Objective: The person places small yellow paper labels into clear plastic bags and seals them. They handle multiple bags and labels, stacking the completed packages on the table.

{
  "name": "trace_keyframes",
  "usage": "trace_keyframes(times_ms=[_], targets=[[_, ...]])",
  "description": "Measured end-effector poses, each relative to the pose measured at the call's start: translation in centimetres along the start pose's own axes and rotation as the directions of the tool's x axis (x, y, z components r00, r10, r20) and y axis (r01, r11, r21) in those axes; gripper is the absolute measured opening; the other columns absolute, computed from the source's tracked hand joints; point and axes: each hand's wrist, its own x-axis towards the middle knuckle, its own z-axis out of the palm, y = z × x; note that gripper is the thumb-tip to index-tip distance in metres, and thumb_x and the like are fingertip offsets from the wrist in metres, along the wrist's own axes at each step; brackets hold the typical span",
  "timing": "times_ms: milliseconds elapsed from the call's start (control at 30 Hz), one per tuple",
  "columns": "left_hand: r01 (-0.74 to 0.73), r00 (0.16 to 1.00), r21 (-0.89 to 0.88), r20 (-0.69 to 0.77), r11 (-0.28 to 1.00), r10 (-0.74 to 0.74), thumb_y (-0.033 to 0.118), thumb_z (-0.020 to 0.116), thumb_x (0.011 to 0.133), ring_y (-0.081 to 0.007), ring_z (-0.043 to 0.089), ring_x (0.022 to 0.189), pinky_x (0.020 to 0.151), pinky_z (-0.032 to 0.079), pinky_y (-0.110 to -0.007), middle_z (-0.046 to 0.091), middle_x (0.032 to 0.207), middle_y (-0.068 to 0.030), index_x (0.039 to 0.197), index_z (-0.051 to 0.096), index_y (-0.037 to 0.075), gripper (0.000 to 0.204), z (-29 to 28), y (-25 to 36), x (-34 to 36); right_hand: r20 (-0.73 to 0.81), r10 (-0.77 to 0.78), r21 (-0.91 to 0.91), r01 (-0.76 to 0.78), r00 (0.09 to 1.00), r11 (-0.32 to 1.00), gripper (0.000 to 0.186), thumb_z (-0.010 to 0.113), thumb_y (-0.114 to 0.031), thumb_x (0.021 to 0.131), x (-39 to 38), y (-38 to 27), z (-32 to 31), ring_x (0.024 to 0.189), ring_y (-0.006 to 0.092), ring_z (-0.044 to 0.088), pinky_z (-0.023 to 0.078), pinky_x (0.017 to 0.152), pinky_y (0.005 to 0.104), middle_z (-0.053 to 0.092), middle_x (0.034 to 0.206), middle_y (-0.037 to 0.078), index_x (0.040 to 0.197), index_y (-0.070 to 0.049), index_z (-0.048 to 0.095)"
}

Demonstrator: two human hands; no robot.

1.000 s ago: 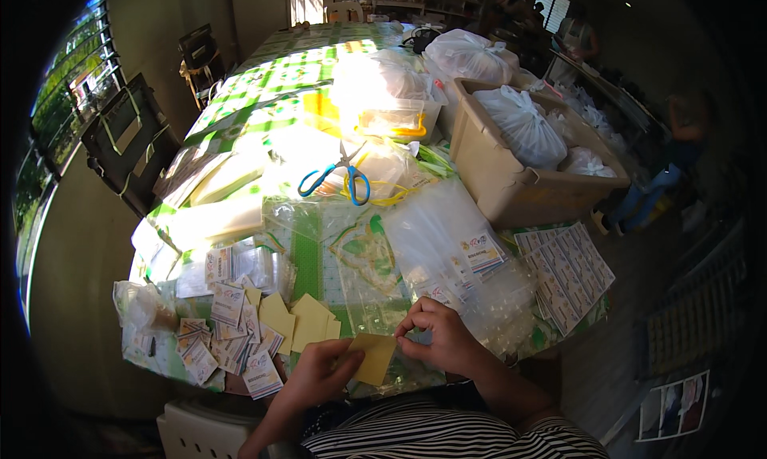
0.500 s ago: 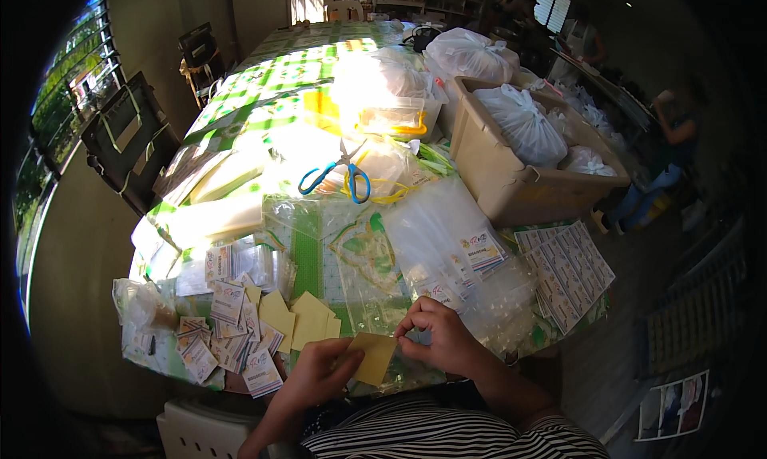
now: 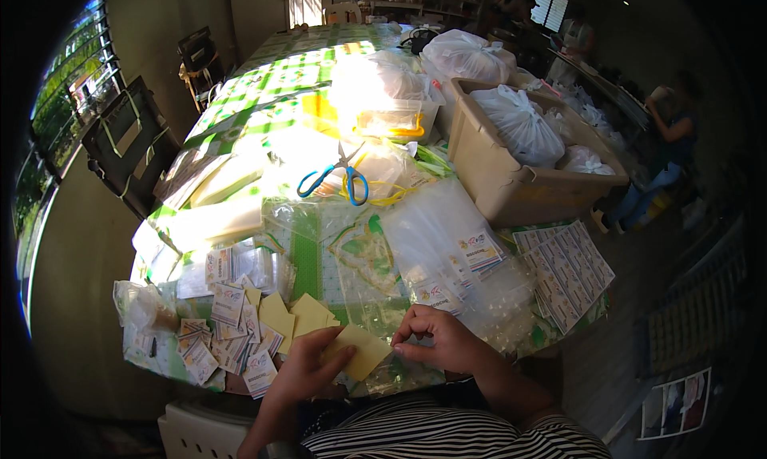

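Observation:
My left hand grips a yellow-backed paper label between thumb and fingers, its plain yellow side up, low over the table's near edge. At the label's right corner my right hand is closed in a pinch; its fingertips meet that corner. To the left lie several loose printed labels, face up, with plain yellow ones beside them. Beyond my right hand rests a stack of clear plastic bags, some bearing printed labels. Sheets of uncut labels lie at the right.
Blue-handled scissors lie open farther back. A large tan bin full of tied white bags stands at the back right. Small clear packets sit left of centre. Chairs line the left wall; a person stands at far right.
The yellow label has tilted and shifted slightly left and up with my left hand. My right hand stays pinched at its corner, having dipped slightly.

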Motion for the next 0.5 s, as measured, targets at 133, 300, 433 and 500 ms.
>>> trace_keyframes(times_ms=[133, 300, 433, 500], targets=[[0.045, 0.916, 0.396, -0.384, 0.917, 0.121, 0.010, 0.075, 0.080, -0.0259, 0.063, 0.078, 0.069, 0.050, -0.034, 0.061, 0.086, -0.0103, 0.093, 0.068, 0.002, 0.017, 0.7, 0.8, 0.3, -0.060, -0.002, 0.062, 0.005, 0.998, 0.998, 0.016, 0.072, -0.019, 0.088, 0.1, 0.5, 0.5, 0.077, 0.0110, 0.052, 0.044, 0.072, 0.0271, 0.056, 0.087, 0.002, 0.096, -0.005, 0.071], [-0.229, 0.946, 0.340, -0.142, 0.912, 0.291, 0.012, 0.078, 0.078, -0.0258, 0.063, 0.072, 0.061, 0.051, -0.036, 0.060, 0.083, -0.0090, 0.089, 0.066, 0.005, 0.018, 2.5, 2.3, 0.0, -0.117, 0.063, 0.125, -0.048, 0.991, 0.991, 0.015, 0.072, -0.017, 0.088, 0.7, 0.6, 2.1, 0.071, 0.0079, 0.045, 0.040, 0.065, 0.0240, 0.055, 0.085, 0.000, 0.097, -0.005, 0.071], [-0.253, 0.950, 0.370, -0.077, 0.894, 0.301, 0.015, 0.075, 0.082, -0.0270, 0.064, 0.071, 0.060, 0.051, -0.037, 0.061, 0.084, -0.0081, 0.092, 0.066, 0.006, 0.017, 3.0, 2.6, 0.5, -0.113, 0.081, 0.067, -0.074, 0.990, 0.995, 0.013, 0.070, -0.012, 0.090, 0.7, 0.5, 2.3, 0.082, 0.0063, 0.055, 0.044, 0.074, 0.0223, 0.058, 0.092, 0.000, 0.098, -0.002, 0.070], [-0.278, 0.946, 0.428, -0.035, 0.860, 0.324, 0.015, 0.074, 0.082, -0.0275, 0.064, 0.070, 0.060, 0.051, -0.037, 0.060, 0.084, -0.0079, 0.094, 0.066, 0.006, 0.017, 2.8, 2.6, 0.4, -0.113, 0.089, 0.071, -0.081, 0.990, 0.994, 0.013, 0.071, -0.012, 0.089, 0.6, 0.5, 2.3, 0.082, 0.0058, 0.055, 0.045, 0.073, 0.0218, 0.059, 0.092, 0.000, 0.098, -0.002, 0.070]])
